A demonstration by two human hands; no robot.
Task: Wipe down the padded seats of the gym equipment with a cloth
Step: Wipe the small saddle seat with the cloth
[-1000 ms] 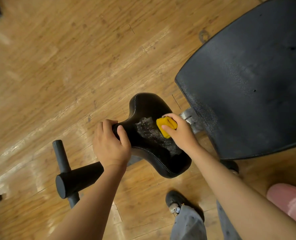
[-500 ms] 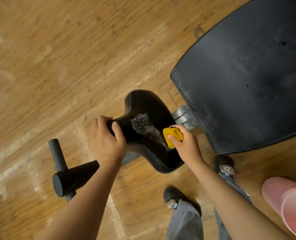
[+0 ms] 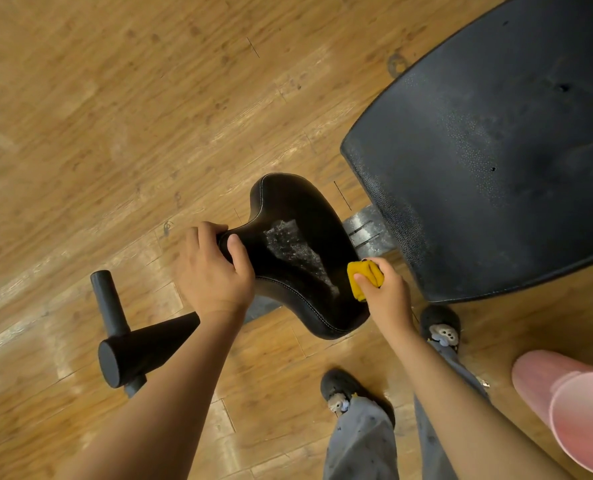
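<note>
My left hand (image 3: pixel 215 271) grips the narrow nose of the black padded seat (image 3: pixel 302 258), thumb on top. My right hand (image 3: pixel 386 294) pinches a bunched yellow cloth (image 3: pixel 362 275) against its near edge, beside a wet, foamy streak (image 3: pixel 295 251).

Worn, glossy wood-plank floor (image 3: pixel 115 116), scuffed and streaked with glare. Standing on it near right, two dark shoes (image 3: pixel 338 388); near left, black metal bar (image 3: pixel 109 303).

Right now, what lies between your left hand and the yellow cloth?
Between the left hand and the yellow cloth lies the small black seat, with a whitish speckled streak running diagonally toward the cloth. The head view shows it.
</note>
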